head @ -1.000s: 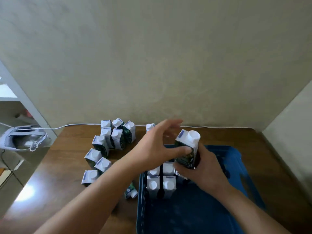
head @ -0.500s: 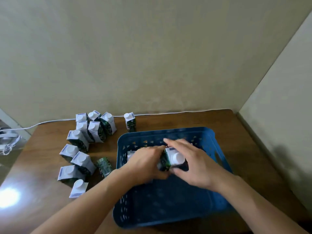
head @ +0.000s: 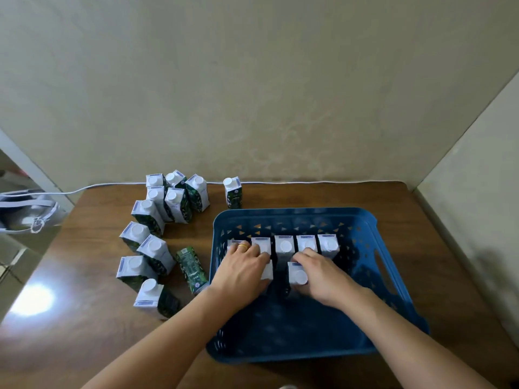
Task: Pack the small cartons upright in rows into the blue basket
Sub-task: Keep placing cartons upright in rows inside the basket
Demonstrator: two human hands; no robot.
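Observation:
A blue basket (head: 295, 213) sits on the brown table (head: 84, 276), right of centre. Several small white-topped cartons (head: 284, 245) stand upright in a row along its far side. In a second row in front of them, my right hand (head: 323, 276) grips a carton (head: 298, 275) with a white cap. My left hand (head: 241, 272), a gold ring on one finger, lies flat over the cartons at the left end and partly hides one carton (head: 266, 272). Several loose cartons (head: 157, 220) stand on the table to the basket's left.
One dark green carton (head: 192, 266) lies flat beside the basket's left wall. A single carton (head: 233, 192) stands behind the basket. A white cable (head: 309, 181) runs along the wall. A grey bag (head: 25, 211) sits off the table's left edge. A wall closes the right side.
My right hand has lowered the carton from above the basket into the second row. My left hand has come down onto the cartons at the left.

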